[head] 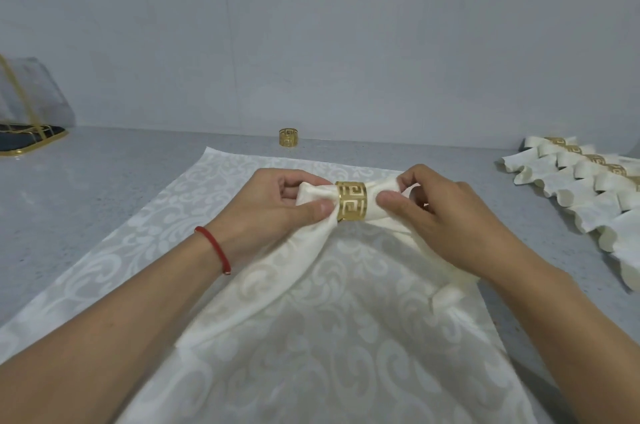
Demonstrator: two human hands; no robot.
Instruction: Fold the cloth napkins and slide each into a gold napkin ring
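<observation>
gold napkin ring (351, 201) sits around the gathered cream napkin (313, 264), above the patterned cloth (flat on the counter). left hand (277, 212) and right hand (446, 215) each pinch the napkin beside it.

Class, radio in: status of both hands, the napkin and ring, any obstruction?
Left hand and right hand pinch napkin either side of gold ring. Ring on napkin. Nothing in the way.

Both forearms reach forward; the left hand (277, 205) and right hand (440, 212) face each other, fingers curled, thumbs pinching (red-banded left wrist).
</observation>
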